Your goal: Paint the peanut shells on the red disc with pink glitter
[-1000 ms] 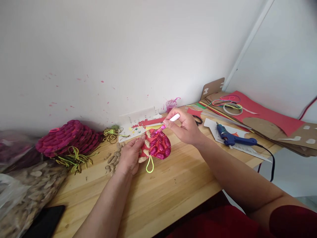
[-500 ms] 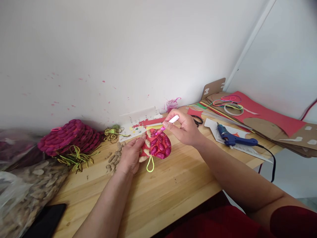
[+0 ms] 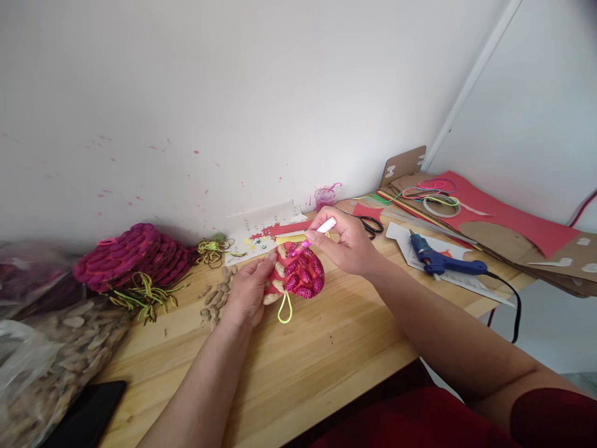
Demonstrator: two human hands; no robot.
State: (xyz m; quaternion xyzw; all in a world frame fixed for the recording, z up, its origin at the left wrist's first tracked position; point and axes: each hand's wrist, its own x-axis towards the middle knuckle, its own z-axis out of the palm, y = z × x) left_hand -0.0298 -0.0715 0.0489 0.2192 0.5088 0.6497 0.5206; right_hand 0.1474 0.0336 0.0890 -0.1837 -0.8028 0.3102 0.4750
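My left hand [image 3: 252, 289] grips the left edge of a red disc covered with peanuts [image 3: 304, 274], held above the table. Most of its peanuts are painted shiny magenta; several along the left edge are bare tan. A yellow-green cord loop [image 3: 285, 308] hangs from its near edge. Closed round a white-handled paintbrush [image 3: 328, 225], my right hand [image 3: 347, 242] has the magenta-stained tip at the disc's upper part, among the peanuts. Loose peanuts [image 3: 215, 298] lie on the wooden table just left of my left hand.
At left are a stack of magenta peanut discs [image 3: 121, 258], a plastic bag of peanuts [image 3: 65, 348] and a black phone [image 3: 86, 414]. A pink-stained cup [image 3: 324, 198] stands by the wall. To the right lie scissors [image 3: 372, 226], a blue glue gun [image 3: 443, 261] with its cord, and cardboard [image 3: 494, 242].
The brush tip has shifted slightly left and down on the disc. Both hands keep their grips, and the view has moved only a little.
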